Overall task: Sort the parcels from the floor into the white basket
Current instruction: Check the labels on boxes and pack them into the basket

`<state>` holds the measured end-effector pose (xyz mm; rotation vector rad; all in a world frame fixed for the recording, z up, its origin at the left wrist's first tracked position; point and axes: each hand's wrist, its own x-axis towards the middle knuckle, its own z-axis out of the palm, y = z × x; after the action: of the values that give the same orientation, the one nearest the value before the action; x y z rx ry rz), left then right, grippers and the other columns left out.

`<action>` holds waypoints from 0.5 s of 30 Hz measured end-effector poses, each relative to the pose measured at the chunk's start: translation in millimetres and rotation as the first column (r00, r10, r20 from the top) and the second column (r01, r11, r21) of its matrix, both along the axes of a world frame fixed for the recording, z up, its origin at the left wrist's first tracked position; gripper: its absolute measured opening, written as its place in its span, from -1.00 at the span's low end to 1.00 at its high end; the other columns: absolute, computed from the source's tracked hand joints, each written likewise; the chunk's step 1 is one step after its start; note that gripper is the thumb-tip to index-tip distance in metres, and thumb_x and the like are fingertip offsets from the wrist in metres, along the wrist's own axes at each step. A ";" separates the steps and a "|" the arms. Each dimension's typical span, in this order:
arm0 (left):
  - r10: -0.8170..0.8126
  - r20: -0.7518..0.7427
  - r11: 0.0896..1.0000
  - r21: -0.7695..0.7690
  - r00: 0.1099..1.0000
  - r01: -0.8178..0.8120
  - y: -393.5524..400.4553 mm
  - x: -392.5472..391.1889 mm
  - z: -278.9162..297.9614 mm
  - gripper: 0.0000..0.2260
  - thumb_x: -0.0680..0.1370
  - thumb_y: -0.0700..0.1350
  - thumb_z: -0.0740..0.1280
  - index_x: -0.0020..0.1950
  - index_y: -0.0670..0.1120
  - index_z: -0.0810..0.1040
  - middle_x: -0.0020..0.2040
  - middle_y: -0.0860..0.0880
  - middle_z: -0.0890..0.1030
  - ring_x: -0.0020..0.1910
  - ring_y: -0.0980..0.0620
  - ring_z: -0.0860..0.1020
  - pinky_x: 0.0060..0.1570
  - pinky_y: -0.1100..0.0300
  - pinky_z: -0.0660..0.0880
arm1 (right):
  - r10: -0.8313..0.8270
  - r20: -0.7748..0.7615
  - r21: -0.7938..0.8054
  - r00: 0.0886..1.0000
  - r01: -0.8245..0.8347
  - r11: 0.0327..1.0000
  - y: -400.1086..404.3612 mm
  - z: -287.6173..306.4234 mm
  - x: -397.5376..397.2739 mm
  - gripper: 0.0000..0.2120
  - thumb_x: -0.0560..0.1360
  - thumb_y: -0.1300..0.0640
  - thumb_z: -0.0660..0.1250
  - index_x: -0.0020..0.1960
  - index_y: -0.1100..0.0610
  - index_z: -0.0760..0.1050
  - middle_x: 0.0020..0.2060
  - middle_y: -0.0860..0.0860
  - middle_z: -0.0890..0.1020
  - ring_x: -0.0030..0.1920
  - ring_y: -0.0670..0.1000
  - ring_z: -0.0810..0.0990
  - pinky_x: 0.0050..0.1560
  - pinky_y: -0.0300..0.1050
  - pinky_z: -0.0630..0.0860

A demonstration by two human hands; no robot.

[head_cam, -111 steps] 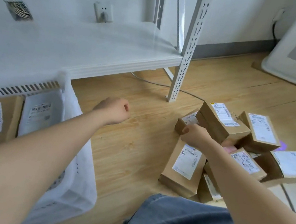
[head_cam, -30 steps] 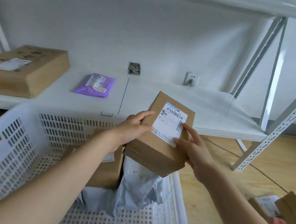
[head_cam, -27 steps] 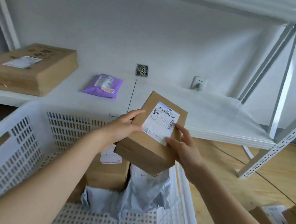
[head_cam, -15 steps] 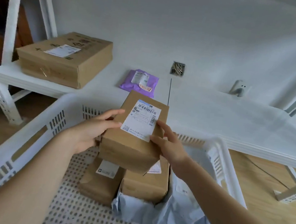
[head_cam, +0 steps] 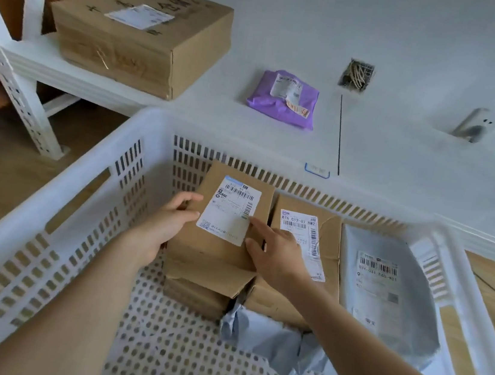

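Note:
A brown cardboard parcel (head_cam: 219, 246) with a white barcode label lies inside the white basket (head_cam: 57, 209), stacked on another brown box (head_cam: 194, 295) near the far wall. My left hand (head_cam: 166, 220) grips its left edge, thumb on top. My right hand (head_cam: 275, 254) rests on its right side, fingers against the label's corner. Beside it lie a second brown parcel (head_cam: 322, 228) and a grey mailer bag (head_cam: 383, 293) with a label.
Behind the basket runs a low white shelf (head_cam: 400, 163) carrying a large cardboard box (head_cam: 140, 38) and a purple mailer (head_cam: 283, 97). A white shelf upright (head_cam: 20, 88) stands at the left on the wooden floor. A wall socket (head_cam: 474, 126) is at the back right.
Both hands have lowered the labelled parcel from above the basket down onto the box inside it. My view has shifted left and downward over the basket.

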<state>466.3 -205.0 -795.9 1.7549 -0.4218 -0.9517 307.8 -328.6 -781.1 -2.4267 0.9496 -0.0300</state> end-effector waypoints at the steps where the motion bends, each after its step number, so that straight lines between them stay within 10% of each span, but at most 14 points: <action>1: 0.001 -0.012 1.000 0.021 1.000 -0.001 -1.1 -2.6 -9.5 -0.64 0.60 -0.11 0.18 -0.17 0.38 0.50 0.33 0.01 0.42 0.26 -0.12 0.42 0.33 -0.10 0.28 | -0.009 -0.010 -0.008 1.000 0.009 1.000 -0.4 -5.8 -2.1 -0.56 0.56 0.01 0.13 0.43 -0.09 0.24 0.30 0.03 0.44 0.36 0.11 0.25 0.34 0.06 0.25; 10: -0.078 0.096 0.988 0.139 0.992 0.064 -20.7 -17.6 -52.6 -0.69 0.66 -0.08 0.00 0.37 0.20 0.22 0.48 -0.03 0.22 0.34 -0.02 0.30 0.15 0.11 0.24 | 0.027 -0.055 -0.048 0.998 -0.030 0.998 -8.4 -29.5 -17.5 -0.60 0.52 0.06 0.20 0.36 -0.06 0.36 0.50 -0.07 0.07 0.50 0.02 0.00 0.43 0.08 0.06; 15: -0.154 0.301 0.938 0.343 0.941 0.044 -28.2 -21.1 -44.6 -0.69 0.64 -0.18 0.05 0.36 0.04 0.18 -0.14 -0.01 0.45 -0.43 0.06 0.32 -0.47 0.21 0.23 | 0.088 0.021 0.079 0.996 -0.089 0.993 -9.1 -18.9 -37.7 -0.60 0.52 0.14 0.21 0.36 0.00 0.37 0.46 -0.03 0.20 0.46 0.00 0.14 0.44 -0.05 0.13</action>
<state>445.3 -233.2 -840.4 2.2319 -0.5930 -0.8398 270.1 -337.7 -799.9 -2.3883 0.8187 0.0184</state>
